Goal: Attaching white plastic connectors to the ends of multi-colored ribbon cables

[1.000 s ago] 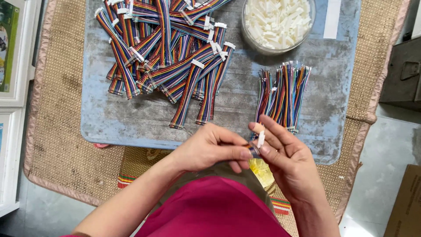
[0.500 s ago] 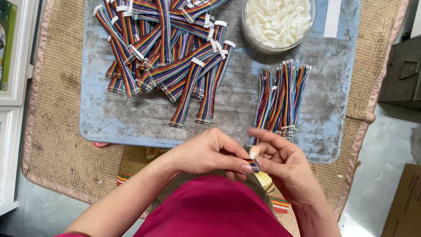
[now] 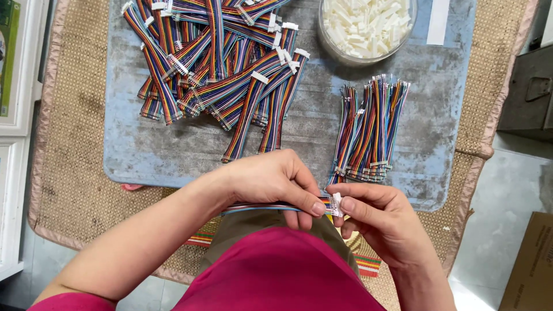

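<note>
My left hand (image 3: 275, 179) pinches a flat rainbow ribbon cable (image 3: 259, 207) that runs out leftward under my palm. My right hand (image 3: 380, 222) meets it at the cable's end, its thumb and forefinger closed on a small white plastic connector (image 3: 337, 203) at the cable tip. Both hands hover just above my lap, at the near edge of a worn blue-grey board (image 3: 173, 150). On the board lies a loose heap of ribbon cables with white connectors (image 3: 219, 63) at upper left, and a neat bundle of ribbon cables (image 3: 371, 124) just beyond my right hand.
A clear round bowl full of white connectors (image 3: 366, 26) stands at the board's far edge. A woven mat (image 3: 69, 173) lies under the board. A grey metal box (image 3: 527, 92) and a cardboard box (image 3: 533, 265) sit on the floor at right; white frames (image 3: 11, 115) at left.
Both hands have dropped toward my lap and closed together. The cable now lies horizontal between them, with the white connector at its tip under my right fingers.
</note>
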